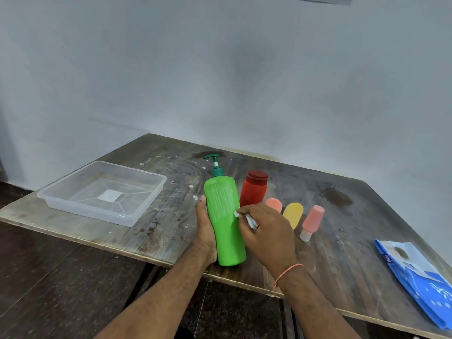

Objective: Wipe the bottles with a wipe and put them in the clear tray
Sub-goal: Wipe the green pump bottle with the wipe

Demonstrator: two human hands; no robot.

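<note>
My left hand (205,231) grips a tall green pump bottle (223,216) from its left side, holding it upright over the table's front edge. My right hand (267,231) pinches a small white wipe (245,217) and presses it against the bottle's right side. Behind stand a red bottle (254,189), an orange bottle (274,204), a yellow bottle (293,215) and a pink bottle with a white base (311,221). The clear tray (146,199) sits at the left with nothing in it.
A blue pack of wipes (420,277) lies at the table's right front corner. The wooden table (171,216) is stained and scratched, its back edge against a pale wall. Dark floor shows below the front edge.
</note>
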